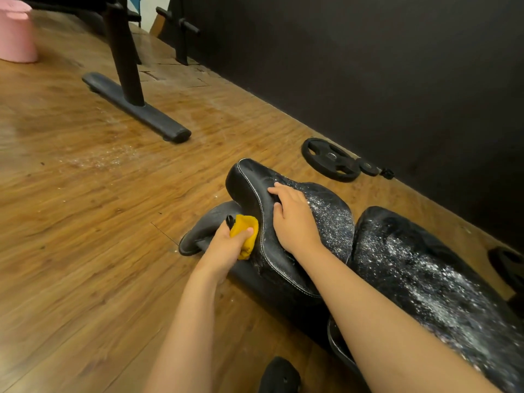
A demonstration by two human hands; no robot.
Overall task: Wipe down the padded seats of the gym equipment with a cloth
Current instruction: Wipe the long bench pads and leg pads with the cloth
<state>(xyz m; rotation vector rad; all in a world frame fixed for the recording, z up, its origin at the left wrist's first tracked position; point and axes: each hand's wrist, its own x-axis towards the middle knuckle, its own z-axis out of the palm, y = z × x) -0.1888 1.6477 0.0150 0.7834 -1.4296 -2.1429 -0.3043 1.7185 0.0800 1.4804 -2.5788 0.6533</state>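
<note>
I counted two hands, apart, mid-frame. The left hand was clenched around one yellow cloth, pressed against the left side of the black padded seat. The right hand lay flat on top of that seat, fingers relaxed. A second dusty pad sat lower right. Near the wall lay two plates side by side, a large weight plate and a small plate. One pink bucket stood upper left.
</note>
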